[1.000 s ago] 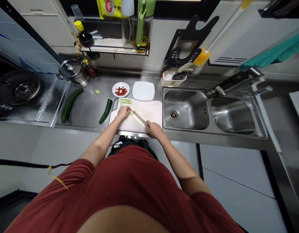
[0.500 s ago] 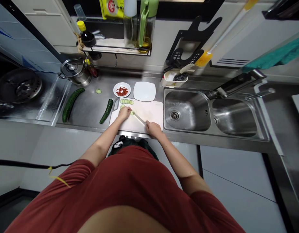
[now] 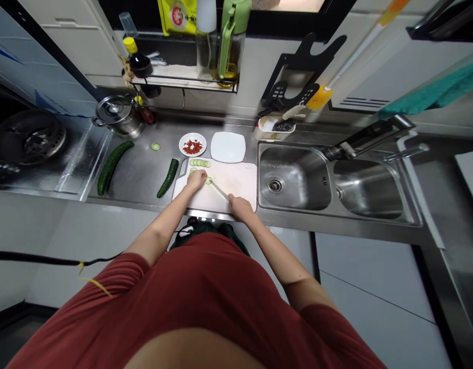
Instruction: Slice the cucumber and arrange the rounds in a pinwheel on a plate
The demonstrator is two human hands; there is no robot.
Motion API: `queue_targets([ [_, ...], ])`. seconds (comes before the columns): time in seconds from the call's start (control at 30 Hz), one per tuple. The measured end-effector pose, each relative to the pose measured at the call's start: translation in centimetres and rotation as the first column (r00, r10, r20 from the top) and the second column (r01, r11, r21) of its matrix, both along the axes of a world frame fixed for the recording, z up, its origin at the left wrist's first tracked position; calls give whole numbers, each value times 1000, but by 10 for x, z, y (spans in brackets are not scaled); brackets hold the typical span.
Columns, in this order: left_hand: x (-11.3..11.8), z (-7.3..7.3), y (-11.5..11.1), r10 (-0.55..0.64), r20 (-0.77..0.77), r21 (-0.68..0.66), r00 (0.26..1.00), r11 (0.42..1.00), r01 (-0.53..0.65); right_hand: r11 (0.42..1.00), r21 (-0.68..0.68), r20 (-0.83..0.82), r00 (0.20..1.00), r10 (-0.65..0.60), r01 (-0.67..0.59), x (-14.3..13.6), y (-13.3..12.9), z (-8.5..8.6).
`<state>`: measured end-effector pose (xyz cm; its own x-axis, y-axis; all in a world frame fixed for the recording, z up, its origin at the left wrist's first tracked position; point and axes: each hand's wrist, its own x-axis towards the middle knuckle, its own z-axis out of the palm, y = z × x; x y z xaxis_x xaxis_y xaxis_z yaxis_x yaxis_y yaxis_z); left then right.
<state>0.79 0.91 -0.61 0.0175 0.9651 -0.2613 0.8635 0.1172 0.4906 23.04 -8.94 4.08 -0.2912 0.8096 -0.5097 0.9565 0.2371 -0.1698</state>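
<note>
My right hand [image 3: 241, 207] is wrapped around the handle of a knife [image 3: 220, 191], whose blade points up and left over the white cutting board [image 3: 240, 179]. At the blade's tip lies a pale green cucumber slice [image 3: 208, 180]. The fingers of my left hand [image 3: 197, 180] are pinched together at this slice. A row of cucumber slices [image 3: 200, 163] overlaps along the board's far left edge, and another slice [image 3: 192, 170] is partly hidden behind my left hand. Left of the board rests a cut length of cucumber [image 3: 168, 178].
Behind the board stand a plate of chopped red pieces [image 3: 192, 136] and a bare white plate [image 3: 227, 147]. Farther left are a whole cucumber [image 3: 112, 166], a cucumber end [image 3: 155, 146] and a lidded pot [image 3: 119, 117]. A double sink [image 3: 295, 177] adjoins the board on the right.
The camera view has shifted slightly. Both hands, the knife and the slice at its tip keep almost the same places on the board.
</note>
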Motion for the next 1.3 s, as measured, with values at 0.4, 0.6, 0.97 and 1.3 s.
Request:
queue_targets([
  [0.4,0,-6,6,57,-7,-17,998,998,-57,998,-58,1,1000,10,-10,-5,8,-2],
  [0.6,1,-8,8,79,9,-34,997,996,-78,998,-64,11,1000,25,-24,-8,13,-2],
  [0.97,2,-6,10,86,0,-47,996,995,-86,998,-54,5,999,34,-33,-12,18,-2],
  [1.3,3,-7,9,95,-1,-39,995,995,-95,998,-56,20,999,32,-31,3,5,-6],
])
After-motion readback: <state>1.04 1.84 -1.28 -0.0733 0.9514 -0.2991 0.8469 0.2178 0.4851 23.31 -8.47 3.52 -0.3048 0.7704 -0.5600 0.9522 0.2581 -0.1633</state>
